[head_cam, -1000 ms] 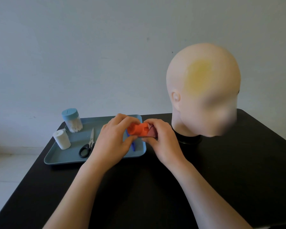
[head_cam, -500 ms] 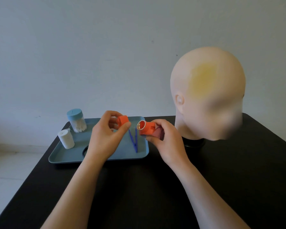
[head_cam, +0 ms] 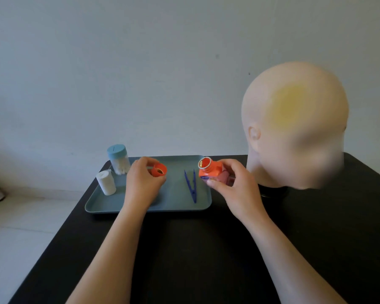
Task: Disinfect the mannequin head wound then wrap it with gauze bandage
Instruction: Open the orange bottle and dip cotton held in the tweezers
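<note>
Uncapping disinfectant: left hand (head_cam: 144, 183) pinches the round orange plastic cap (head_cam: 159, 170) above the grey-blue tray's (head_cam: 149, 207) middle, while right hand (head_cam: 235, 185) grips the open orange bottle (head_cam: 210, 172) at its right edge. The next move likely calls for parking the cap and taking a swab from the blue-lidded clear jar (head_cam: 119, 160) at the tray's back-left corner.

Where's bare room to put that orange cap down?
The tray floor is bare between the left hand with the orange cap and the tweezers. The table in front of the tray, between the forearms, is free. Crowded: the tray's back left corner, with swab jar and gauze roll, and around the bottle in the right hand, beside the mannequin head.
</note>
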Action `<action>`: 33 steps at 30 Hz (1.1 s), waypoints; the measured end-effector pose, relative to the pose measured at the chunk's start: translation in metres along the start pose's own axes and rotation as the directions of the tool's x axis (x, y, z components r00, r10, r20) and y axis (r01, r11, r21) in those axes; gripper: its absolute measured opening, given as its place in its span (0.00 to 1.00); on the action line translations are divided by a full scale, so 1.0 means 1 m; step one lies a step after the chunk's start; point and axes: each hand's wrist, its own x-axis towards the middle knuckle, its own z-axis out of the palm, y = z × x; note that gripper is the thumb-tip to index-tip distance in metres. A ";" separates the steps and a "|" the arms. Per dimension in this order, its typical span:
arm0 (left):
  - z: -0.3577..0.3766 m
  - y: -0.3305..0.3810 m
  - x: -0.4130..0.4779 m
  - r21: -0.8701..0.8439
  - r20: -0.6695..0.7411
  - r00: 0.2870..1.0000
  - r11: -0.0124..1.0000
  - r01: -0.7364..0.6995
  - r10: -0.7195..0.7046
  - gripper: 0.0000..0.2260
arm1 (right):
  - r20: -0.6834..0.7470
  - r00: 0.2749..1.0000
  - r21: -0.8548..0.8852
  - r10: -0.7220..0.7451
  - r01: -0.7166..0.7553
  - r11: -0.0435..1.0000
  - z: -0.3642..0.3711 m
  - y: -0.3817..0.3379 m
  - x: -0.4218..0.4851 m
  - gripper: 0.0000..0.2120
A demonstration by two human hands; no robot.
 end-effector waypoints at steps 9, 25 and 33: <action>0.008 -0.012 0.006 0.353 -0.007 0.996 0.932 -0.082 0.090 0.14 | 0.013 1.000 0.001 0.006 -0.006 1.000 0.000 -0.001 -0.001 0.16; 0.007 -0.019 0.008 0.513 0.059 0.998 0.857 -0.041 0.012 0.20 | 0.001 0.997 0.023 0.080 -0.080 0.997 0.001 -0.001 -0.002 0.18; 0.005 0.017 -0.009 -0.123 0.268 0.906 0.944 -0.307 0.329 0.26 | -0.001 0.995 0.126 0.099 -0.098 0.987 0.003 -0.003 -0.001 0.20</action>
